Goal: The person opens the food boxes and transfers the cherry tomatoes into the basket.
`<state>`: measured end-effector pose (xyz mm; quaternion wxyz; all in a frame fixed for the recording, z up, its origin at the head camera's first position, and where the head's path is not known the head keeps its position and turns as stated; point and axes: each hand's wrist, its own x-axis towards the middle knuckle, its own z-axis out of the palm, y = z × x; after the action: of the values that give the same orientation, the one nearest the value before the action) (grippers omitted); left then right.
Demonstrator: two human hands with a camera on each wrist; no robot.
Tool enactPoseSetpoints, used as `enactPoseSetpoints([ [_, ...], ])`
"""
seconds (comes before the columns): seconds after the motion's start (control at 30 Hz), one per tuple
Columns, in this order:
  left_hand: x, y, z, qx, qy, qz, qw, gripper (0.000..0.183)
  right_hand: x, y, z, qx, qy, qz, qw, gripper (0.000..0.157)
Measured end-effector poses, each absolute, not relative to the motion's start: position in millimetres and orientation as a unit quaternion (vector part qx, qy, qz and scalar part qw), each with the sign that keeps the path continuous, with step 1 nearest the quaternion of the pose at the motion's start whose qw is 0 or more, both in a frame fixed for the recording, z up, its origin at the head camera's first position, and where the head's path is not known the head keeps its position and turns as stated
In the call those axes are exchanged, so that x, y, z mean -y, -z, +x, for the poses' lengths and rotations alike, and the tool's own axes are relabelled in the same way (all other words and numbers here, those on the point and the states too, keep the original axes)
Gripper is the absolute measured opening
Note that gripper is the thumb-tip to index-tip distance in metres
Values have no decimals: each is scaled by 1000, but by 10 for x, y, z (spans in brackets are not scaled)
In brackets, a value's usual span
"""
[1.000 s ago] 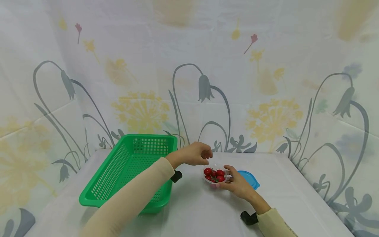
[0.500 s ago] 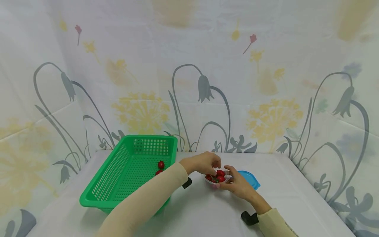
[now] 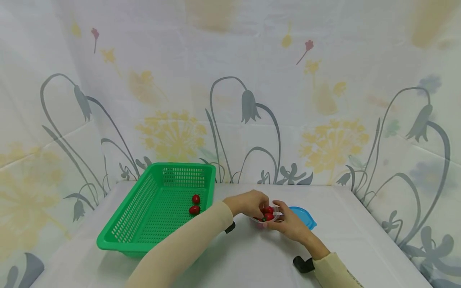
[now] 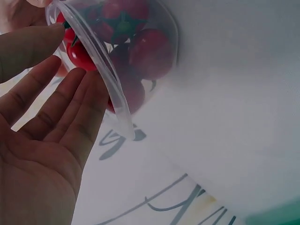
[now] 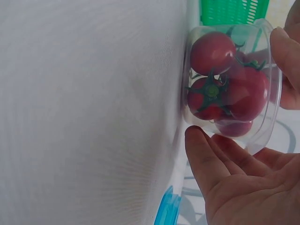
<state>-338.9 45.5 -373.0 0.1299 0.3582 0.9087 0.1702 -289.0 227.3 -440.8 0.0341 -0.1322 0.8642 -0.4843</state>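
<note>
A clear plastic container (image 5: 265, 136) with several cherry tomatoes (image 5: 248, 91) inside stands on the white table. My right hand (image 3: 288, 225) holds the container from its right side, thumb near the front and fingers at the far side. From the left, my left hand (image 3: 250, 203) reaches over the rim. In the left wrist view, the left fingers (image 4: 70, 101) extend into the container's mouth, thumb and fingers apart around a cherry tomato (image 4: 80, 55). Whether they touch it cannot be told. Two cherry tomatoes (image 3: 195, 210) lie in the green basket (image 3: 155, 216).
A blue lid (image 3: 303, 217) lies on the table (image 3: 345, 240) behind and right of the right hand. The large green basket stands to the left, partly behind the left sleeve (image 3: 183, 244). A floral cloth (image 3: 230, 52) hangs behind the table.
My left hand has moved right and down from above the table into the container. Its sleeve has uncovered two tomatoes in the basket. The right hand stays at the container.
</note>
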Motion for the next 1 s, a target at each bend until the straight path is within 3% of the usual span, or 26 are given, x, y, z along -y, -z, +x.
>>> enactPoseSetpoints([
  [0.4,-508,3790,-3427,-928,-116,343,92,17,-2294,4450,-2927,-856,498,-134,36,88],
  [1.0,-487,3824,-3430,-928,-121,330,122,19,-2288,4462,-2947,-865,486,-122,35,89],
])
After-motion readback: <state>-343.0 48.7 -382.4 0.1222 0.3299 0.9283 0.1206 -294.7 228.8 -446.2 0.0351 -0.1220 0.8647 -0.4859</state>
